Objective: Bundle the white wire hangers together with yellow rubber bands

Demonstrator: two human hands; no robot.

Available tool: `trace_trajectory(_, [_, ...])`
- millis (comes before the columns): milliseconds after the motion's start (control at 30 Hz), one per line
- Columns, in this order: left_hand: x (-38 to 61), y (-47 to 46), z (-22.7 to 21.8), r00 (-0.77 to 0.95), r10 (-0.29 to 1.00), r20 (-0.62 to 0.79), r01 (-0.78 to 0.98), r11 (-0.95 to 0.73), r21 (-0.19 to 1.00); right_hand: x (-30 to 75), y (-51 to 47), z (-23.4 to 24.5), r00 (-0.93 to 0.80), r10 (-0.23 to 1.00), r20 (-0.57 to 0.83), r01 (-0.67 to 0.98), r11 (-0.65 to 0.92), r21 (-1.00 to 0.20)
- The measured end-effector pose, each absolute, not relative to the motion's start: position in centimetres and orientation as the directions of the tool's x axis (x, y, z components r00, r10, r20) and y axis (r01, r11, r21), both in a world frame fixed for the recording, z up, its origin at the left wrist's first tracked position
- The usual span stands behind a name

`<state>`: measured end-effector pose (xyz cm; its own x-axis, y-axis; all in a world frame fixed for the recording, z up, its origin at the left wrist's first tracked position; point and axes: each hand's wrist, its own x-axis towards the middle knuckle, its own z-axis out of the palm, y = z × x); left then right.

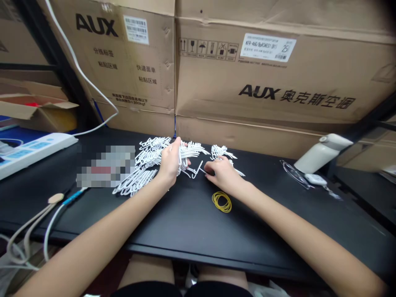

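The white plastic hangers (pixel 145 165) lie in a heap on the black table (pixel 185 222), just in front of the big cardboard boxes (pixel 247 82). You have a bunch gathered — your left hand (pixel 169 163) is closed tight around it, held up a little. More hangers are loose beside the heap, so the gathering looks about half done. Your right hand (pixel 221 173) lies flat on a small hanger pile (pixel 221 152), fingers bent; I cannot tell if it grips. The yellow rubber bands (pixel 222 201) sit unused, near the heap on your side. Both arms reach straight out.
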<state>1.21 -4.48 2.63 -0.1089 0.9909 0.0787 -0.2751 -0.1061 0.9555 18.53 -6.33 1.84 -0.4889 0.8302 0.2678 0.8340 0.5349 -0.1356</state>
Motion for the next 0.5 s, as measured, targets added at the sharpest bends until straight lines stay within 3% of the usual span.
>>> trace_trajectory(167, [1.4,-4.7,2.4,-0.018,0.989,0.149,-0.181,-0.150,0.972,18.1,-6.4,0.8,-0.470,0.846,0.252,0.853,0.509,-0.118])
trace_trajectory(367, [1.5,-4.5,2.0,0.008,0.981,0.193,-0.126,-0.191,0.974,18.7,-6.6,2.6,-0.335,0.899,0.283,0.819,0.426,-0.383])
trace_trajectory(500, [1.4,-4.5,1.8,0.032,0.966,0.258,-0.056,-0.256,0.965,19.5,-6.8,4.5,-0.288,0.897,0.336,0.767,0.426,-0.479])
